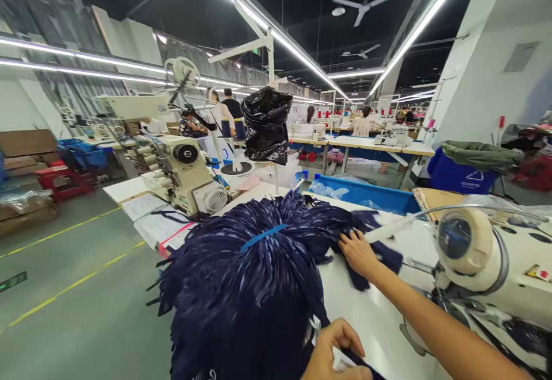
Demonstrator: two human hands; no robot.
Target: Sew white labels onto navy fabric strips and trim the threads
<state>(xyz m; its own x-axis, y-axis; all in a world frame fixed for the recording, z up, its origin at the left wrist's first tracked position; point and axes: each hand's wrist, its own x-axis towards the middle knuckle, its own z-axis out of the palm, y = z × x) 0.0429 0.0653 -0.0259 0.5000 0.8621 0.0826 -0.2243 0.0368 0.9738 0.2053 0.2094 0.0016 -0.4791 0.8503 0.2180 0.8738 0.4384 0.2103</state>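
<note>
Reaching across the table (pixel 379 322), your right hand (pixel 357 252) lies palm-down on a loose navy piece (pixel 379 253), its fingers spread flat and pressing the cloth at the far edge of the stack (pixel 250 276). It clamps nothing; it only rests there. Your left hand (pixel 338 351) sits low in the view, close to you, with thumb and fingers pinched together on a small white label (pixel 342 361) at the near edge of the navy cloth.

That stack is a thick heap of navy cut pieces, fanned out like feathers, bound across its top by a blue band (pixel 263 236). It fills the middle of the view and overhangs the table's left edge above the grey floor (pixel 77 288).

To your right stands a white sewing machine (pixel 483 265), its round handwheel facing you, just beside your right forearm. Behind the stack sits a cream overlock machine (pixel 185 176) on its own table, with printed sheets (pixel 159 219) lying next to it. A black bag (pixel 267 124) hangs on a stand past the stack, and a blue bin (pixel 366 193) holding clear plastic stands behind the table. Farther back, other people sit at long rows of tables under strip lights.
</note>
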